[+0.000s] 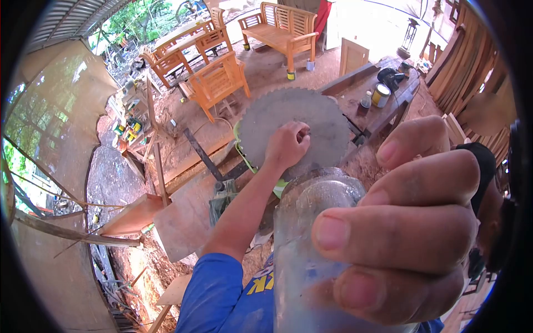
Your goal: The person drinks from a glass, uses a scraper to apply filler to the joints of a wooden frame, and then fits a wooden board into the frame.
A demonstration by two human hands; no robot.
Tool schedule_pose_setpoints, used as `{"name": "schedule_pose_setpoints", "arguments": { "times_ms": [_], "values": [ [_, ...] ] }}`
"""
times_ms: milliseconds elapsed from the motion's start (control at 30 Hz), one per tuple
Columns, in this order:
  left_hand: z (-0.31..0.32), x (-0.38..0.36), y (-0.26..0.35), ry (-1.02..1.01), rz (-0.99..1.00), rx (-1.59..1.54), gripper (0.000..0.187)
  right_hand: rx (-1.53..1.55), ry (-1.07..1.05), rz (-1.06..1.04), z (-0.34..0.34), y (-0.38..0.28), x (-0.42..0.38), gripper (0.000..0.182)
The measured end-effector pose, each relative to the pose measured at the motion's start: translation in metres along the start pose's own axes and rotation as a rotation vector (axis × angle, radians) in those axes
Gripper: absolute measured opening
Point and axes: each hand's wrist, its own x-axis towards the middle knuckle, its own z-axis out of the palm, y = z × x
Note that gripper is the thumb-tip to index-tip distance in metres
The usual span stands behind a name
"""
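My left hand, at the end of a bare forearm and blue sleeve, lies at the centre of a large grey circular saw blade. Its fingers are curled closed at the middle of the blade, and the fingertips are partly hidden. Teeth show along the blade's rim, and a bright green edge peeks out behind it. Very close to the camera, my right hand wraps its fingers around a clear glass bottle. The lower part of that bottle runs out of view.
Wooden chairs and a bench stand beyond the blade. A workbench carries a paint can, a small bottle and a dark power tool. Boards lean at right, near another person.
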Motion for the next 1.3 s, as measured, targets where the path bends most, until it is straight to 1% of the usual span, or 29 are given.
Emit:
{"name": "schedule_pose_setpoints", "arguments": {
  "times_ms": [267, 867, 1000, 1133, 1300],
  "values": [
    [-0.005, -0.003, 0.008, -0.012, -0.049, -0.011, 0.025, -0.022, -0.032, -0.04, -0.005, 0.003, 0.001, 0.024],
    [-0.007, -0.002, 0.006, -0.034, -0.003, -0.012, 0.027, -0.054, -0.032, -0.109, -0.004, -0.005, 0.011, 0.024],
    [-0.004, -0.002, 0.0, -0.024, 0.017, -0.038, 0.027, -0.008, -0.064, -0.179, 0.0, 0.008, 0.017, 0.024],
    [-0.002, 0.0, -0.001, -0.011, 0.023, -0.081, 0.026, 0.042, -0.097, -0.198, 0.0, 0.018, 0.019, 0.026],
    [0.004, 0.002, -0.008, -0.021, 0.037, -0.089, 0.027, 0.133, 0.002, -0.194, 0.007, 0.036, 0.005, 0.035]
  ]
}}
